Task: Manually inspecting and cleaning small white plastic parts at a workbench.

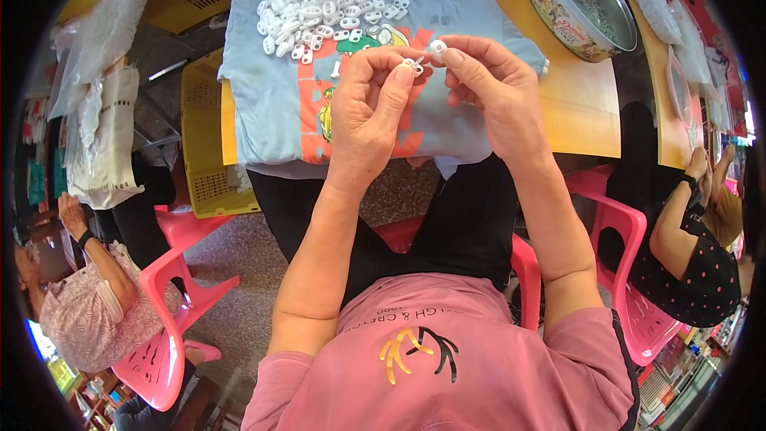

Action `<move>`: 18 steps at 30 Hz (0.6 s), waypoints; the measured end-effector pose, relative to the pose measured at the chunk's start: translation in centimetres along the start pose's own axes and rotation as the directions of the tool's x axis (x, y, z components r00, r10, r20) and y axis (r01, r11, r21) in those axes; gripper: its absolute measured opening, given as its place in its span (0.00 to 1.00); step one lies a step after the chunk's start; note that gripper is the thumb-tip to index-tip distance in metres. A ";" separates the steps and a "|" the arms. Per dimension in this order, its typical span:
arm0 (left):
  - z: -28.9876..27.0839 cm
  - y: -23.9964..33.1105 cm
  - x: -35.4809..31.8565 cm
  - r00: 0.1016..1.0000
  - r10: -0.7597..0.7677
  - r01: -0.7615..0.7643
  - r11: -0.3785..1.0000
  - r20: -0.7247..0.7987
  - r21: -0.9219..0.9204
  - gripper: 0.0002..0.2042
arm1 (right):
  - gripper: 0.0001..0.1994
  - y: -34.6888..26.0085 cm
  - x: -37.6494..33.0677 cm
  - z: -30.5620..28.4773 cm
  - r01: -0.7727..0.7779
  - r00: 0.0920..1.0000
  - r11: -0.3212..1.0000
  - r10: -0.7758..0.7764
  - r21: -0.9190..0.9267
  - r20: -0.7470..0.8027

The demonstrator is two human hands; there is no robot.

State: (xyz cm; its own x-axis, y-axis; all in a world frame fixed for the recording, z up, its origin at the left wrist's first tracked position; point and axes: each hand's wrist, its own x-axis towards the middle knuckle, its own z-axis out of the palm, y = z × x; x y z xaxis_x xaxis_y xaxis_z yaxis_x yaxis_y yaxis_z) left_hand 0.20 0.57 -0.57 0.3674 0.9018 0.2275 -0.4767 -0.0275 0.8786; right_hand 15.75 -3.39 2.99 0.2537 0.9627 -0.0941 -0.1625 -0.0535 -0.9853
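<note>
My left hand (365, 112) pinches a small white two-hole plastic piece (416, 67) between thumb and forefinger; it looks like a cord lock, with a thin greyish bit standing out of it. Close beside it, my right hand (501, 92) pinches a small white rounded plastic part (437, 47) between thumb and forefinger. The two parts are a short gap apart. Both hands hover over a blue cloth shirt (263, 124) with a coloured print. A pile of similar white two-hole pieces (323, 8) lies on its far left. One white part (336, 69) lies by my left hand.
A round printed tin (568, 24) holding many small shiny bits stands on the wooden table (586, 112) at the far right. A yellow crate (211, 175) is left of the table. People sit on pink chairs (163, 359) to both sides, with plastic bags (104, 32) at far left.
</note>
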 end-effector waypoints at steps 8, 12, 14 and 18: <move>0.1 0.1 -0.1 0.999 -0.022 0.025 0.994 -0.033 0.108 0.03 | 0.13 -0.1 -0.2 0.3 -0.052 0.998 0.985 0.048 0.165 0.030; 0.1 0.1 -0.1 1.000 -0.010 0.013 0.991 -0.023 0.136 0.02 | 0.12 0.1 -0.3 0.2 -0.049 0.998 0.985 0.040 0.165 0.056; 0.2 0.1 -0.1 1.000 -0.010 0.013 0.990 -0.021 0.141 0.02 | 0.12 0.0 -0.4 0.2 -0.029 0.998 0.994 0.022 0.107 0.067; 0.4 0.3 -0.1 1.000 -0.012 0.016 0.989 -0.028 0.149 0.02 | 0.12 -0.1 -0.4 0.3 -0.001 0.998 0.998 -0.003 0.056 0.058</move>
State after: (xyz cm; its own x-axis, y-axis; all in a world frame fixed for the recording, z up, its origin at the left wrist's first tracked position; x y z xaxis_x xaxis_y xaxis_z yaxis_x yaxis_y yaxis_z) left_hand 0.31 0.30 -0.17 0.3507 0.9137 0.2051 -0.3463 -0.0769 0.9350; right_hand 15.43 -3.67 3.18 0.1983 0.9766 -0.0830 -0.2158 -0.0391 -0.9757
